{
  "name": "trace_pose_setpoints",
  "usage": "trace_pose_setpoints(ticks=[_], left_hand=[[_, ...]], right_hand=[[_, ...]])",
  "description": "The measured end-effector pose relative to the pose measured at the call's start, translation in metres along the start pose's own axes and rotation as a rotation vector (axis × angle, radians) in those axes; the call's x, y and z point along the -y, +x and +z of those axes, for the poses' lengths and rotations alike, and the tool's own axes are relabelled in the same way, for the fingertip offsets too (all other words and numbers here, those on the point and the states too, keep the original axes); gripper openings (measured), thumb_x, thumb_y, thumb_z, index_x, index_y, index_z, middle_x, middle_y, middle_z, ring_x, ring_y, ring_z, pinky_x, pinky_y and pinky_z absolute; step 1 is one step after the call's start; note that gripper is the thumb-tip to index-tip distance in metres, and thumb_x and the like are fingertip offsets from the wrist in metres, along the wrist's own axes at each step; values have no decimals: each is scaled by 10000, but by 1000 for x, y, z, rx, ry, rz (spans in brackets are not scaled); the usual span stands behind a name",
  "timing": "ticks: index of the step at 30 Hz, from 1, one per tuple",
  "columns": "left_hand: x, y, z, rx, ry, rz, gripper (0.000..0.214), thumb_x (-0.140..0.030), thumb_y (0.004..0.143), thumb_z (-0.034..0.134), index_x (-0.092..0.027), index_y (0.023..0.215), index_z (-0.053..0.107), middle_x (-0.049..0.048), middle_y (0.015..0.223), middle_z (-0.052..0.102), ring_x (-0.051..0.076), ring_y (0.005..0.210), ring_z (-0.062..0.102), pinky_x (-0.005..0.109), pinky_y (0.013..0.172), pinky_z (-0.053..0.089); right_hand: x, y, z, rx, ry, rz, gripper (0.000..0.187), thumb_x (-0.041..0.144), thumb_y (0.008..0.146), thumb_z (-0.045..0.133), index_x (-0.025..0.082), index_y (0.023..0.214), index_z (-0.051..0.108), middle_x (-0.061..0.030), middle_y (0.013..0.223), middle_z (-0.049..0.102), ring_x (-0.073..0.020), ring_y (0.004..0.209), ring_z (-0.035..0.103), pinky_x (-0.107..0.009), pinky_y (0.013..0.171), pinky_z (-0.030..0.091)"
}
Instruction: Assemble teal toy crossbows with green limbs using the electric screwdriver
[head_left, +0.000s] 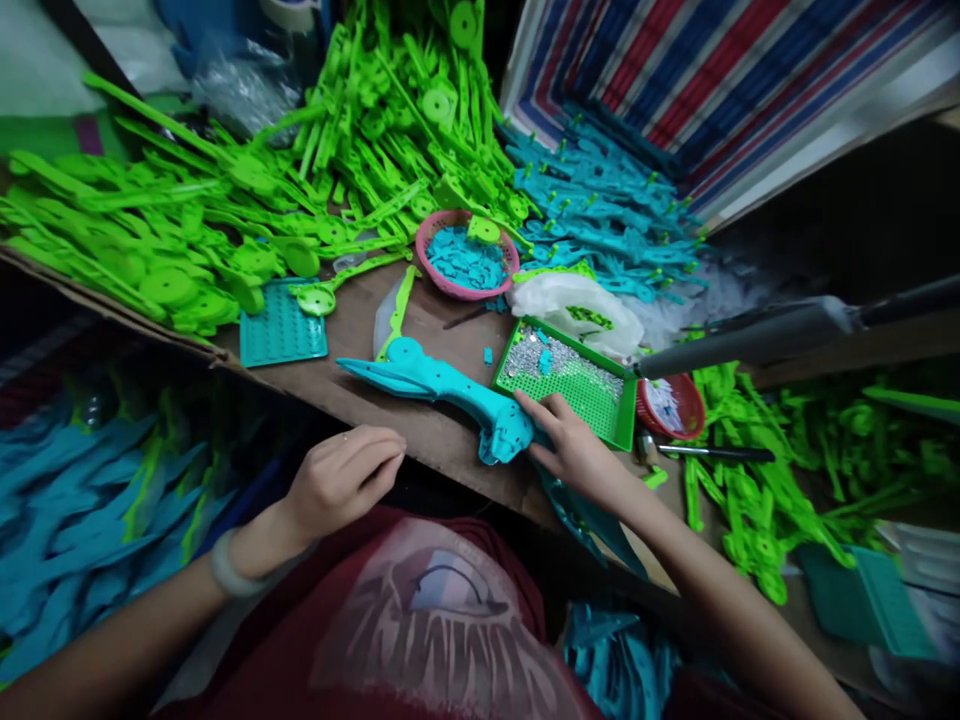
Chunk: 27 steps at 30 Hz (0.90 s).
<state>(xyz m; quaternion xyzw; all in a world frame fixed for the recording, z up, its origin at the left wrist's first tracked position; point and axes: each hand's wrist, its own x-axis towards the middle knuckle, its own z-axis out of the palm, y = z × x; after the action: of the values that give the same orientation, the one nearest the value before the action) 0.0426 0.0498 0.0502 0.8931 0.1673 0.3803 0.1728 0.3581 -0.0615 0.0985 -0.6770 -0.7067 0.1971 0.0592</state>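
A turquoise plastic toy part (450, 385), long and curved with a knobbly head end, lies at the table's front edge. My right hand (570, 445) is at its head end, index finger along the top side and thumb lower down, gripping it. My left hand (349, 485) hovers in front of the table edge, apart from the part, its fingers pinched together; anything between them is hidden. A green tray (592, 405) of small silvery screws and a few turquoise bits sits just beyond my right hand. Behind the toy part lies a bright green piece with a translucent blade (390, 315).
Green plastic parts (390, 130) heap up at the back and left, turquoise parts (600, 210) at the back right. A pink basket (427, 265) holds turquoise pieces. A teal tray (285, 325), red basket (697, 410) and black-handled tool (720, 453) lie around. A grey rod (757, 335) juts in from the right.
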Motion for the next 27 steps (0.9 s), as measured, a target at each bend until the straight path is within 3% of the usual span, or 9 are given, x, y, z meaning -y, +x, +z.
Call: trace_pose_setpoints(ticks=[5,10,14,17,21,27], left_hand=[[-1,-2,4,60,-34,89,197,-36,872,638,-145,1034,666,87,960,764,185,861,735,301,827,584],[-2,-8,14,105,-44,168,271,-14,842,688,-142,1079,663,101,1009,768,213,886,739,355,887,574],[-7,-2,25,133,-81,234,317,-10,825,710,-143,1107,656,107,1044,760,217,891,732,358,882,574],[-15,9,32,145,-53,280,347,-30,825,714,-139,1147,645,132,1093,738,242,948,717,371,880,574],[-21,36,49,181,70,306,373,-133,876,689,-123,1242,619,207,1265,659,332,1144,651,460,950,555],[-15,67,83,381,118,405,393,-168,960,538,-145,1349,584,182,1419,595,341,1321,549,507,1071,477]], right_hand=[[4,4,-7,28,-20,25,696,206,908,589,193,1563,350,-143,1141,541,-280,957,622,-490,904,567],[8,11,-14,88,18,24,741,268,889,693,100,1534,371,-182,1249,589,-298,1103,601,-463,989,522],[1,12,-18,34,72,52,699,253,826,780,174,1457,489,-115,1290,647,-293,1167,604,-399,991,506],[0,12,-18,42,56,53,654,259,799,816,201,1393,546,-90,1301,663,-290,1182,608,-382,991,497],[-2,14,-18,70,52,-15,634,269,839,783,131,1400,520,-131,1355,639,-284,1231,595,-388,1049,476],[-6,1,-25,105,22,-18,633,302,850,771,113,1401,524,-164,1286,641,-297,1160,620,-435,986,517]])
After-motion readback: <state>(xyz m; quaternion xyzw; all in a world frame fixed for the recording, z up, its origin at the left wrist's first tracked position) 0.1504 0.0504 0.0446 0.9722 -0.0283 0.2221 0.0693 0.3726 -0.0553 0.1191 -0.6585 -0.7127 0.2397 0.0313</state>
